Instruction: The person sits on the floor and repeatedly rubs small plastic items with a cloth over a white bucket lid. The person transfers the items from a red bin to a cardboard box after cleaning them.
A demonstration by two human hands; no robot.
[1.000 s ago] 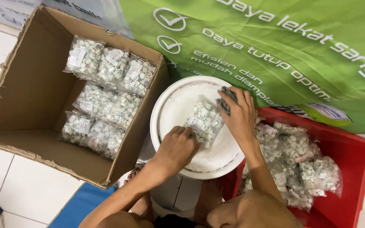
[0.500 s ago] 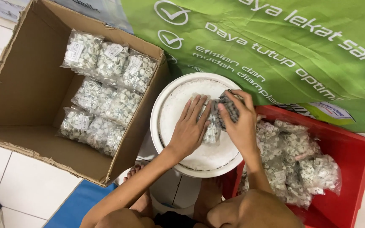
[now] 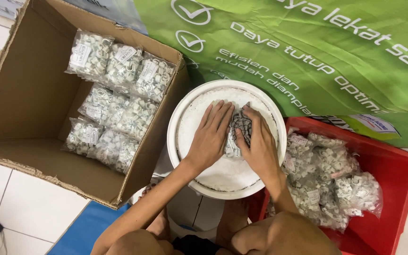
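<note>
Item: clear plastic bag of small white clips (image 3: pixel 238 134), now pressed flat between both hands on the white round lid (image 3: pixel 223 177); a second ago it was held loosely under the right hand alone. Left hand (image 3: pixel 212 137): fingers spread, laid flat on the bag. Right hand (image 3: pixel 259 144): palm down, covering it. Bag judged as being flattened.

Surroundings: cardboard box (image 3: pixel 29 89) with packed bags, red crate (image 3: pixel 393 165), green banner (image 3: pixel 308 52), white tiled floor (image 3: pixel 20 208).
</note>
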